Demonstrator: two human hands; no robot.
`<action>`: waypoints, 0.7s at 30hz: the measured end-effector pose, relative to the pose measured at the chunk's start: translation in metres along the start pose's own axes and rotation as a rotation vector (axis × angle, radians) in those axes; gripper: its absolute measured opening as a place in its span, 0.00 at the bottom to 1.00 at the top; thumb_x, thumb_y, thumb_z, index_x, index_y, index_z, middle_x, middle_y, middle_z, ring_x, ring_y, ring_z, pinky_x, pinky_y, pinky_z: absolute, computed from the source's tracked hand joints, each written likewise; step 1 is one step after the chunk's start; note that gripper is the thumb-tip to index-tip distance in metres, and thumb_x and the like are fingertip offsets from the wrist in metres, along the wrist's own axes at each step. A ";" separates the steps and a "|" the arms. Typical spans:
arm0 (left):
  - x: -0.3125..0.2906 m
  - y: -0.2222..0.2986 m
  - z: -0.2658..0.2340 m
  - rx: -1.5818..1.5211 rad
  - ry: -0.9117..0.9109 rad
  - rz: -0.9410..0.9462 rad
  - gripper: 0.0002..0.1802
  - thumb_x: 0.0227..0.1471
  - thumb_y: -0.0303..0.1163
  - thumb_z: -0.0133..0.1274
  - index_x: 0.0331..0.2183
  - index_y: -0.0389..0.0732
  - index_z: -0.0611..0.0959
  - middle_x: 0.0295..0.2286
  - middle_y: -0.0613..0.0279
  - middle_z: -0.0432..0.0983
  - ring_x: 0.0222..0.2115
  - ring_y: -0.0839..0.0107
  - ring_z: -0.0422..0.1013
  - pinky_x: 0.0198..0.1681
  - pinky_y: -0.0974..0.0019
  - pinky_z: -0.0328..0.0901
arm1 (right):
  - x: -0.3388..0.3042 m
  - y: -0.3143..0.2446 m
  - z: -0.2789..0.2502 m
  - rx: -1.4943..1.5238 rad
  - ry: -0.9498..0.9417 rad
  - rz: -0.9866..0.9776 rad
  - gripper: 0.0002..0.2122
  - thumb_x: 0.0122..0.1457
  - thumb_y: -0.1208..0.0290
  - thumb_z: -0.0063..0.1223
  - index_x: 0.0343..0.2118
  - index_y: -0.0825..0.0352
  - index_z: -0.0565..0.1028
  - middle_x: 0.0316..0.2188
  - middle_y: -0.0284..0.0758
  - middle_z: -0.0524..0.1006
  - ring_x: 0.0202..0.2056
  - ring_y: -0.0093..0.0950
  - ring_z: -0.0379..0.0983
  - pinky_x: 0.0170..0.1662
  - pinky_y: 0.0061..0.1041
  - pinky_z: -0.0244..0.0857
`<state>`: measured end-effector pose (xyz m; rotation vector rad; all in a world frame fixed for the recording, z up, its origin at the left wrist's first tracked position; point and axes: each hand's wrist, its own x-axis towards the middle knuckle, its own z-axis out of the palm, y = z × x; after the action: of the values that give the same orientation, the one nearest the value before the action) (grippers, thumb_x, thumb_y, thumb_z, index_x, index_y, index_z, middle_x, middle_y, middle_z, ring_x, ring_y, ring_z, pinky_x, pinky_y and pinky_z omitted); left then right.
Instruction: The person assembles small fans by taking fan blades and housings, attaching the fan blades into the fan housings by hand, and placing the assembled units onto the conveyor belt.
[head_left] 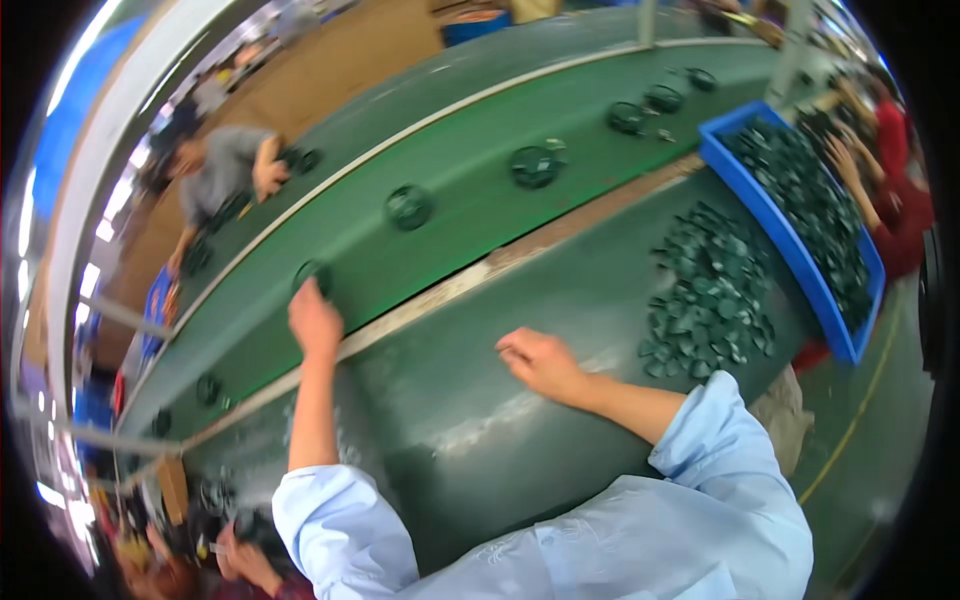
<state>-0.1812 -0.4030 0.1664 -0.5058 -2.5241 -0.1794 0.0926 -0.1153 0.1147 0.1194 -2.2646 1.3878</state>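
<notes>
Partly behind left grip (pixel 315 320) lies round part (pixel 318 267) (dark).

Parts (pixel 408 207) on belt (pixel 465 225), worktable (pixel 600 285) in front, pieces (pixel 708 290) on its right, bin (pixel 780 242) further right

The dark green surface (pixel 440 385) carries a loose pile of green pieces (pixel 708 290) beside a blue tray (pixel 778 242) (similarly filled). Round parts (pixel 535 167) lie along the green belt (pixel 465 235).

The long flat belt (pixel 470 205) is green — the round plastic parts (pixel 535 168) on it darker green. The rectangular plastic bin (pixel 789 248) is blue.
</notes>
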 end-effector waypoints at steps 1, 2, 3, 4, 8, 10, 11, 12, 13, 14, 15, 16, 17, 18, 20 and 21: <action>0.010 -0.007 0.015 0.039 -0.067 0.000 0.25 0.48 0.24 0.46 0.51 0.39 0.72 0.40 0.45 0.75 0.42 0.44 0.71 0.46 0.45 0.65 | -0.001 0.005 0.002 0.001 0.012 -0.006 0.07 0.54 0.76 0.53 0.36 0.63 0.74 0.32 0.39 0.77 0.33 0.41 0.75 0.34 0.36 0.70; 0.028 0.020 0.027 0.173 -0.314 -0.122 0.26 0.48 0.24 0.47 0.52 0.42 0.72 0.39 0.46 0.76 0.41 0.45 0.71 0.45 0.44 0.65 | -0.003 0.012 -0.002 0.003 0.028 0.022 0.07 0.54 0.76 0.53 0.36 0.63 0.74 0.32 0.39 0.77 0.33 0.40 0.75 0.34 0.36 0.70; 0.034 0.022 0.036 0.205 -0.272 -0.061 0.26 0.48 0.24 0.47 0.52 0.43 0.72 0.38 0.47 0.76 0.40 0.45 0.71 0.43 0.44 0.65 | -0.003 0.010 -0.005 0.023 0.030 0.031 0.07 0.54 0.76 0.53 0.36 0.63 0.74 0.32 0.38 0.77 0.33 0.40 0.75 0.34 0.35 0.70; 0.040 0.019 0.045 0.245 -0.228 -0.015 0.27 0.48 0.23 0.46 0.53 0.44 0.71 0.37 0.48 0.76 0.39 0.45 0.71 0.42 0.44 0.66 | -0.002 0.007 -0.004 0.016 0.030 0.010 0.07 0.54 0.76 0.53 0.36 0.63 0.74 0.33 0.38 0.77 0.33 0.40 0.75 0.35 0.35 0.70; 0.076 0.089 0.081 0.129 -0.092 0.184 0.29 0.45 0.20 0.48 0.53 0.42 0.72 0.33 0.52 0.75 0.36 0.49 0.71 0.35 0.50 0.67 | 0.000 -0.001 -0.010 0.007 0.037 0.008 0.06 0.54 0.77 0.52 0.35 0.65 0.73 0.33 0.38 0.76 0.32 0.39 0.75 0.35 0.35 0.70; 0.085 0.149 0.087 -0.051 -0.118 0.265 0.29 0.47 0.19 0.46 0.53 0.46 0.73 0.34 0.52 0.72 0.36 0.50 0.70 0.34 0.50 0.67 | -0.001 -0.001 -0.016 -0.002 0.054 0.013 0.06 0.55 0.77 0.52 0.35 0.66 0.73 0.32 0.37 0.76 0.31 0.37 0.75 0.34 0.33 0.70; 0.087 0.160 0.093 -0.062 -0.122 0.265 0.29 0.47 0.19 0.46 0.53 0.46 0.73 0.34 0.52 0.72 0.36 0.50 0.70 0.34 0.50 0.67 | -0.001 -0.002 -0.015 0.022 0.061 -0.006 0.05 0.55 0.78 0.53 0.35 0.66 0.74 0.31 0.36 0.76 0.30 0.35 0.75 0.32 0.31 0.70; 0.089 0.169 0.097 -0.032 -0.091 0.291 0.26 0.48 0.20 0.45 0.50 0.46 0.74 0.34 0.51 0.71 0.37 0.50 0.70 0.34 0.49 0.67 | 0.000 -0.003 -0.013 0.017 0.059 -0.002 0.05 0.55 0.78 0.53 0.35 0.66 0.74 0.31 0.36 0.76 0.30 0.35 0.75 0.32 0.31 0.70; 0.090 0.173 0.098 0.004 -0.058 0.315 0.23 0.49 0.20 0.45 0.48 0.47 0.76 0.35 0.51 0.70 0.37 0.51 0.70 0.34 0.49 0.67 | 0.002 -0.005 -0.010 0.034 0.041 -0.007 0.05 0.55 0.78 0.53 0.35 0.66 0.74 0.30 0.36 0.76 0.30 0.35 0.75 0.32 0.31 0.70; 0.089 0.180 0.097 -0.007 -0.066 0.323 0.23 0.49 0.20 0.45 0.48 0.47 0.76 0.35 0.51 0.70 0.37 0.51 0.70 0.34 0.49 0.67 | 0.001 -0.005 -0.010 0.046 0.030 -0.002 0.05 0.56 0.78 0.52 0.35 0.67 0.74 0.30 0.36 0.76 0.30 0.35 0.75 0.32 0.31 0.70; 0.089 0.182 0.092 -0.056 -0.112 0.280 0.20 0.49 0.20 0.45 0.45 0.45 0.77 0.35 0.51 0.70 0.37 0.51 0.70 0.34 0.49 0.67 | 0.001 -0.005 -0.009 0.044 0.033 0.007 0.05 0.56 0.78 0.52 0.35 0.67 0.74 0.30 0.36 0.76 0.30 0.35 0.75 0.32 0.31 0.70; 0.089 0.181 0.085 -0.097 -0.156 0.234 0.17 0.50 0.21 0.45 0.42 0.44 0.79 0.36 0.51 0.70 0.37 0.50 0.70 0.35 0.50 0.67 | 0.001 -0.006 -0.007 0.066 0.036 0.002 0.05 0.56 0.79 0.52 0.35 0.67 0.74 0.30 0.37 0.76 0.30 0.35 0.75 0.32 0.32 0.70; 0.085 0.178 0.078 -0.110 -0.125 0.239 0.12 0.51 0.23 0.45 0.37 0.42 0.79 0.35 0.52 0.70 0.37 0.51 0.70 0.35 0.50 0.67 | 0.003 -0.007 -0.005 0.089 0.038 -0.010 0.05 0.55 0.79 0.52 0.35 0.67 0.74 0.30 0.37 0.76 0.30 0.35 0.75 0.32 0.32 0.70; 0.078 0.181 0.065 -0.108 -0.128 0.242 0.12 0.51 0.23 0.45 0.37 0.42 0.79 0.35 0.52 0.70 0.37 0.51 0.70 0.35 0.50 0.67 | 0.003 -0.006 -0.007 0.091 0.040 -0.006 0.05 0.55 0.79 0.52 0.35 0.67 0.74 0.30 0.37 0.76 0.30 0.35 0.75 0.32 0.32 0.70; 0.058 0.185 0.028 -0.168 -0.196 0.253 0.09 0.52 0.24 0.47 0.37 0.42 0.79 0.34 0.53 0.70 0.38 0.51 0.70 0.37 0.52 0.67 | 0.001 -0.002 -0.009 0.074 0.065 -0.013 0.05 0.55 0.79 0.52 0.35 0.67 0.74 0.30 0.37 0.76 0.30 0.36 0.75 0.32 0.32 0.70; 0.045 0.189 0.007 -0.193 -0.206 0.292 0.09 0.52 0.23 0.48 0.36 0.41 0.79 0.34 0.53 0.70 0.37 0.51 0.70 0.37 0.52 0.67 | -0.001 0.000 -0.014 0.079 0.071 -0.011 0.05 0.55 0.79 0.52 0.35 0.67 0.74 0.30 0.37 0.76 0.30 0.36 0.75 0.32 0.32 0.70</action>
<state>-0.1460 -0.2135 0.1895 -1.0075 -2.6055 -0.2733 0.0985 -0.1036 0.1190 0.1073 -2.1491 1.4530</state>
